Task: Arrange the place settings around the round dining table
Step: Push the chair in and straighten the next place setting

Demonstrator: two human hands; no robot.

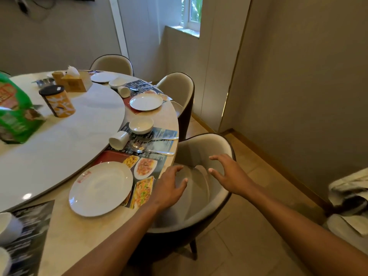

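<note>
White plate (101,188): just left of your left hand (169,188).
Hands: your left and right hand (229,174) spread, empty, over chair (201,198).
Risk: your forearm could nudge the plate off its mat.

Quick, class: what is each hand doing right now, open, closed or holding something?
Left hand: open, fingers loosely curved, holding nothing, over the chair by the table's edge.
Right hand: open, fingers spread, holding nothing, above the chair seat.

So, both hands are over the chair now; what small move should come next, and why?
Probably bring both hands down onto the chair and grip it. The left hand and right hand hover open over its seat, holding nothing, and the plate, bowl and cup beside it look already set.
</note>
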